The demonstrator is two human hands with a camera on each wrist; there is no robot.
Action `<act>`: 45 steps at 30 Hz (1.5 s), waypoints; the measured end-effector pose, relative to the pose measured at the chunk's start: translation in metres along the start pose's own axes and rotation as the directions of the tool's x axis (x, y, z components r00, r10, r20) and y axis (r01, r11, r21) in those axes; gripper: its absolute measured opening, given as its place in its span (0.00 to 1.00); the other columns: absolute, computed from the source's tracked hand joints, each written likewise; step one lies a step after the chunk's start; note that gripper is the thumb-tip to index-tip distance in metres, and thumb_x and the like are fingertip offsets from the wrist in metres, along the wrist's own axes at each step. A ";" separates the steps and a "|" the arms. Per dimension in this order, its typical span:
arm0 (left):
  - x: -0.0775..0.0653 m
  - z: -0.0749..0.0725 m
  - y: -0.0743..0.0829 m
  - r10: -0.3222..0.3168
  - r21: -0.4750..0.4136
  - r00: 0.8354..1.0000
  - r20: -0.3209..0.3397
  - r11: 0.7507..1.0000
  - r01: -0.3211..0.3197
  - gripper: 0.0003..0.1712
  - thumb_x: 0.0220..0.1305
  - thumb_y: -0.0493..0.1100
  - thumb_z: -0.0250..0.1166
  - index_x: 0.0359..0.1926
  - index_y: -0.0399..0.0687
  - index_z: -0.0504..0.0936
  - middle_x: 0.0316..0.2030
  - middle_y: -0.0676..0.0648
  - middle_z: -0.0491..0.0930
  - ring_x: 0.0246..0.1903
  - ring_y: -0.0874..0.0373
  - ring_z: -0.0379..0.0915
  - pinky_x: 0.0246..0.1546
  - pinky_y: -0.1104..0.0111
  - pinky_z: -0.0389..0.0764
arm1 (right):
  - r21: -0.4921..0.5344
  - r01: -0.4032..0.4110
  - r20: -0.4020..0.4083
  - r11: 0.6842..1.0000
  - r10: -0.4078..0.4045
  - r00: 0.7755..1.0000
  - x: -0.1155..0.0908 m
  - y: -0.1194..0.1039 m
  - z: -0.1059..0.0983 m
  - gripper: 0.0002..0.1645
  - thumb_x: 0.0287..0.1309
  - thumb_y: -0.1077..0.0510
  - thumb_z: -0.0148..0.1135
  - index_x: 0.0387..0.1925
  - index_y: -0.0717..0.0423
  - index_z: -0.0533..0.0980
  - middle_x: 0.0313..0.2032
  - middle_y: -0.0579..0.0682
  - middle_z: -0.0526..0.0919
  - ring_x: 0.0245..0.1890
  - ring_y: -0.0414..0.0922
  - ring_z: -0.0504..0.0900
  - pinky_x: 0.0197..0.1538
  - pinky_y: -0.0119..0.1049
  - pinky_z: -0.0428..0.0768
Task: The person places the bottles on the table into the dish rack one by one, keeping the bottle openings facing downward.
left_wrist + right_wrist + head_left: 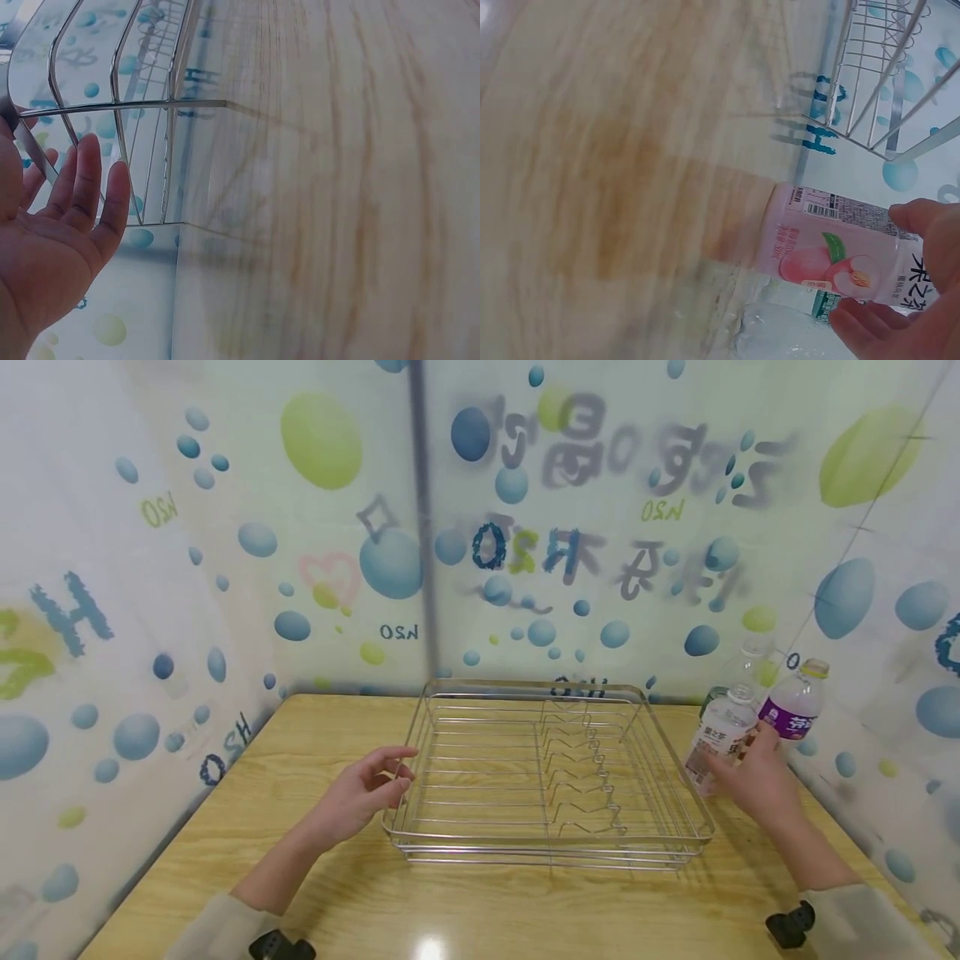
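My right hand is at a clear bottle with a pink peach-tea label, thumb on one side and fingers round the other. Next to it stands a clear bottle with a purple label and yellow cap rim, its lower part hidden by that hand. Behind is a clear bottle with a green label. On the left, my left hand touches the side rim of a wire dish rack. In the left wrist view its fingers extend loosely against the wires.
The rack stands mid-table on a wood-grain table, with a row of bent wire dividers inside it. A curtain printed with bubbles closes off the back and both sides. The bottles stand between the rack's right side and the curtain.
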State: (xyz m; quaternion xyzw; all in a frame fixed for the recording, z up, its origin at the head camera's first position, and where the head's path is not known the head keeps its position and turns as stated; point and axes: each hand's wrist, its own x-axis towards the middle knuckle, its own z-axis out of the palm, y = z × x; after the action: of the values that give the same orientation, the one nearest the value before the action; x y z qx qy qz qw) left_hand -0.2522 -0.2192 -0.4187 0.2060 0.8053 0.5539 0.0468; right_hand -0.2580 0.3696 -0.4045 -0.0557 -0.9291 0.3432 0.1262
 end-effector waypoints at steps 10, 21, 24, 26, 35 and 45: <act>0.000 0.001 0.002 -0.010 -0.048 0.999 0.030 0.999 0.012 0.29 0.84 0.41 0.61 0.79 0.41 0.69 0.57 0.30 0.78 0.42 0.55 0.83 0.44 0.69 0.87 | -0.010 0.052 -0.052 0.999 -0.053 0.997 -0.004 -0.001 0.003 0.56 0.76 0.44 0.67 0.79 0.74 0.46 0.63 0.79 0.68 0.57 0.72 0.75 0.45 0.52 0.84; -0.002 -0.004 0.003 -0.018 -0.054 0.997 0.073 0.998 0.022 0.34 0.81 0.42 0.66 0.81 0.46 0.67 0.62 0.30 0.76 0.47 0.54 0.84 0.48 0.67 0.87 | 0.068 0.213 -0.245 0.975 -0.190 0.951 -0.008 -0.046 -0.019 0.48 0.70 0.52 0.74 0.78 0.66 0.59 0.61 0.65 0.73 0.51 0.51 0.72 0.45 0.25 0.69; -0.002 -0.005 0.001 0.003 -0.071 0.996 0.085 0.997 0.003 0.34 0.81 0.41 0.65 0.82 0.47 0.66 0.63 0.29 0.75 0.47 0.55 0.84 0.48 0.67 0.87 | 0.076 0.226 -0.279 0.971 -0.197 0.940 -0.010 -0.058 -0.027 0.47 0.69 0.52 0.75 0.78 0.64 0.60 0.59 0.59 0.73 0.48 0.45 0.71 0.46 0.24 0.69; -0.001 -0.006 -0.001 0.022 -0.089 0.995 0.095 0.996 -0.013 0.34 0.82 0.40 0.63 0.83 0.45 0.65 0.63 0.29 0.74 0.47 0.56 0.84 0.47 0.67 0.87 | 0.081 0.245 -0.298 0.966 -0.211 0.931 -0.010 -0.064 -0.031 0.47 0.69 0.52 0.76 0.78 0.63 0.61 0.59 0.53 0.72 0.47 0.41 0.71 0.46 0.22 0.70; -0.001 -0.007 -0.002 0.044 -0.114 0.993 0.110 0.993 -0.031 0.35 0.83 0.39 0.60 0.84 0.39 0.61 0.63 0.27 0.73 0.47 0.56 0.85 0.47 0.67 0.87 | 0.092 0.338 -0.315 0.937 -0.295 0.902 -0.016 -0.095 -0.039 0.45 0.66 0.53 0.79 0.77 0.56 0.66 0.54 0.41 0.74 0.48 0.30 0.73 0.49 0.18 0.70; -0.005 -0.007 -0.002 0.043 -0.119 0.993 0.108 0.992 -0.030 0.34 0.83 0.37 0.59 0.84 0.38 0.61 0.63 0.26 0.73 0.47 0.56 0.85 0.47 0.68 0.87 | 0.140 0.373 -0.180 0.917 -0.347 0.920 -0.024 -0.134 -0.027 0.50 0.69 0.53 0.76 0.83 0.54 0.59 0.67 0.60 0.71 0.58 0.47 0.77 0.52 0.14 0.72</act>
State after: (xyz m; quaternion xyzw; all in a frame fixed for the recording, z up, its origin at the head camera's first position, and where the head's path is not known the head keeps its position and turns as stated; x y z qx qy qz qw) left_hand -0.2506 -0.2280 -0.4186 0.2477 0.7637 0.5889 0.0930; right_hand -0.2295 0.2804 -0.3018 0.1019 -0.8780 0.3873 0.2620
